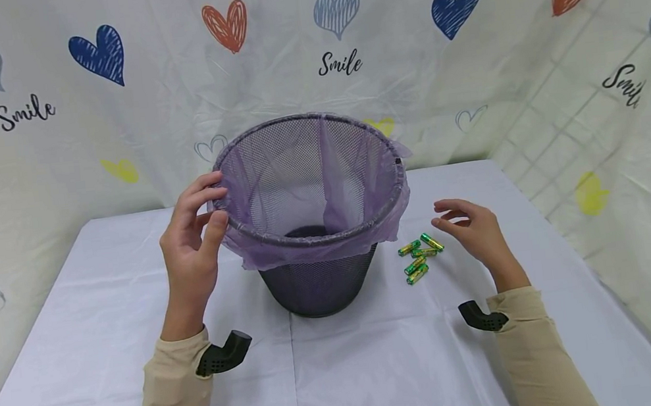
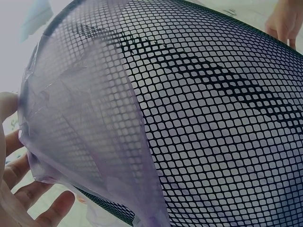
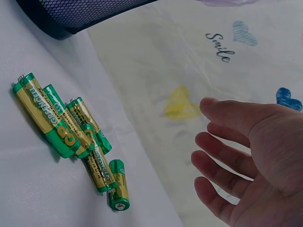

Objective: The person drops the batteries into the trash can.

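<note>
The left hand (image 1: 188, 234) is resting against the left side of the bin (image 1: 319, 289), its fingers spread and relaxed, touching the rim rather than clenching it. The bin is standing on the white cloth (image 1: 107, 332), just right of that hand, and a purple liner (image 1: 360, 246) is folding over its rim. Five batteries (image 1: 424, 253) (green and gold, some touching) are lying on the cloth between the bin and the right hand (image 1: 474, 227). That hand is hovering just right of them, released, its fingers bending loosely.
</note>
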Action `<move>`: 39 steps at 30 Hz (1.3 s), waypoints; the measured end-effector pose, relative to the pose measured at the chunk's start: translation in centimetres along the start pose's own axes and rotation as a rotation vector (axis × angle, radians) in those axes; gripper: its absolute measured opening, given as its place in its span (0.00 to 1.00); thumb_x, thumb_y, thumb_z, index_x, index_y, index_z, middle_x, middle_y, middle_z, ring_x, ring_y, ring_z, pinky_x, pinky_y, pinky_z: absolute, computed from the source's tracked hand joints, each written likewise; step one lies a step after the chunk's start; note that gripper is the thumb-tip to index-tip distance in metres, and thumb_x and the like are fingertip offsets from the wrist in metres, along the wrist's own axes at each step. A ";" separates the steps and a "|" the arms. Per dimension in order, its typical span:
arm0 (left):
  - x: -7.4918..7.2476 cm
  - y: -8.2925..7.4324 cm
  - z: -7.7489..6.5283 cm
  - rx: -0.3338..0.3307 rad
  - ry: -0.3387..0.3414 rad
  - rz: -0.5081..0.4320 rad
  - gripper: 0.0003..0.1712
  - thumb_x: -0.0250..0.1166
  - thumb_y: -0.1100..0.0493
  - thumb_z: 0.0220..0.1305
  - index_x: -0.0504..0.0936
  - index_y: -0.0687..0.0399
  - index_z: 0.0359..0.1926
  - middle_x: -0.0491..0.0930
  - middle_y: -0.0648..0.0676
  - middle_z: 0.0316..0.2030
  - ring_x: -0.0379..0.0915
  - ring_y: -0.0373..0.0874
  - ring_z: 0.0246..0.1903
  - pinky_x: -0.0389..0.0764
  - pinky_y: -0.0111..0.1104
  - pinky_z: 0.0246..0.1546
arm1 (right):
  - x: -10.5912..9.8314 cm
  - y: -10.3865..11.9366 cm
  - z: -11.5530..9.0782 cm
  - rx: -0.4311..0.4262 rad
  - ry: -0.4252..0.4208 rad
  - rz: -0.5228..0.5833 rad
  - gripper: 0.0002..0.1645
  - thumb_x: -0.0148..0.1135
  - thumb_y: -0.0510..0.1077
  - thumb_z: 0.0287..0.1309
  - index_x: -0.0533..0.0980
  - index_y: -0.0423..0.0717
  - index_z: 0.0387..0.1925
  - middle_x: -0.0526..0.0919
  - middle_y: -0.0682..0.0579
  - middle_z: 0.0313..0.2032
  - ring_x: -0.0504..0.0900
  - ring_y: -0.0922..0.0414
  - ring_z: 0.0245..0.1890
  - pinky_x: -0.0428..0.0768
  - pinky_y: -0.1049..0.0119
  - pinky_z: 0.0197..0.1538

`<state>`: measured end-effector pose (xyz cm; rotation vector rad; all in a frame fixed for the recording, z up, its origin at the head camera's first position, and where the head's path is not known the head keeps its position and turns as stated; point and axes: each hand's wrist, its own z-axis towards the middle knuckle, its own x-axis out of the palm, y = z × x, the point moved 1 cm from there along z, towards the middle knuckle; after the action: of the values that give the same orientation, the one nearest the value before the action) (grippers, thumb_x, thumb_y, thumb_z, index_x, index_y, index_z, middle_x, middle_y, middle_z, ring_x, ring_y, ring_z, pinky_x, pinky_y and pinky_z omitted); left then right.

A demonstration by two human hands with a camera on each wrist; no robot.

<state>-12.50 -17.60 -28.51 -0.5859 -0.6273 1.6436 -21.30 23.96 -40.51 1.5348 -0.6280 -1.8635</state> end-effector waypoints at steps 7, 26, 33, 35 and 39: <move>0.0 -0.1 0.0 -0.011 0.000 0.011 0.18 0.55 0.65 0.62 0.70 0.78 0.48 0.68 0.68 0.57 0.61 0.53 0.61 0.71 0.29 0.46 | 0.2 -0.2 0.0 0.005 0.002 -0.011 0.25 0.61 0.56 0.53 0.74 0.52 0.52 0.80 0.51 0.48 0.77 0.57 0.45 0.69 0.85 0.42; 0.1 -0.1 0.0 0.002 0.001 -0.016 0.18 0.56 0.64 0.62 0.71 0.77 0.48 0.69 0.66 0.57 0.61 0.52 0.62 0.71 0.29 0.47 | 0.7 -1.5 0.2 0.020 0.015 -0.043 0.25 0.61 0.56 0.53 0.74 0.52 0.52 0.81 0.50 0.48 0.78 0.56 0.45 0.71 0.80 0.42; 0.0 -0.3 0.0 -0.002 0.003 -0.007 0.18 0.55 0.65 0.62 0.70 0.79 0.47 0.68 0.68 0.56 0.61 0.54 0.61 0.71 0.30 0.46 | 0.8 -1.8 0.2 0.027 0.026 -0.050 0.26 0.61 0.55 0.53 0.74 0.49 0.52 0.80 0.48 0.48 0.78 0.53 0.46 0.74 0.71 0.45; 0.0 -0.2 0.0 -0.003 0.003 -0.003 0.18 0.55 0.65 0.62 0.70 0.79 0.47 0.68 0.68 0.56 0.61 0.54 0.61 0.71 0.30 0.46 | 0.9 -1.9 0.1 0.018 0.028 -0.043 0.26 0.61 0.54 0.53 0.74 0.48 0.53 0.80 0.47 0.48 0.78 0.52 0.46 0.74 0.75 0.44; 0.0 -0.2 0.0 -0.001 0.002 0.000 0.18 0.55 0.65 0.62 0.70 0.79 0.47 0.68 0.68 0.56 0.61 0.54 0.61 0.71 0.30 0.46 | 0.9 -2.2 0.1 0.005 0.032 -0.033 0.26 0.61 0.54 0.53 0.74 0.46 0.52 0.80 0.45 0.48 0.78 0.51 0.45 0.70 0.83 0.41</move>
<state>-12.41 -17.57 -28.38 -0.5881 -0.6264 1.6429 -21.92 24.76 -42.65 1.5838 -0.5965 -1.8591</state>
